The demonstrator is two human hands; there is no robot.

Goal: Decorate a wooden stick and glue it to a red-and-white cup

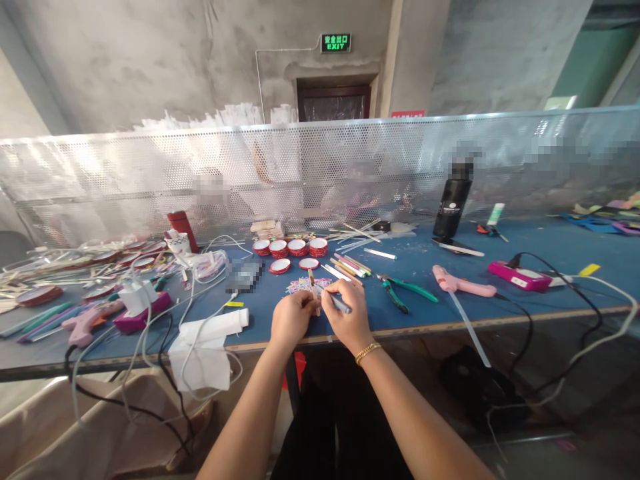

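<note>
My left hand [292, 320] is closed on a small flat wooden stick [311, 276], held nearly upright over the table's front edge. Between the fingers of my right hand [351, 321] is a marker pen [341, 305], its front end close to the stick; whether the tip touches the wood is hidden. Just behind my hands lies a little heap of thin coloured strips [296, 286]. Several marker pens [350, 267] lie behind my right hand. Beyond the strips stand short stacks of red-rimmed white discs [279, 249], with two single discs [279, 266] in front.
Right of my hands are green-handled pliers [407, 288], a pink glue gun [463, 283], a magenta power strip [520, 275] and a black bottle [450, 207]. Leftward lie a white paper roll [215, 323], cables and another pink glue gun [89, 323]. A perforated metal screen [325, 167] borders the back.
</note>
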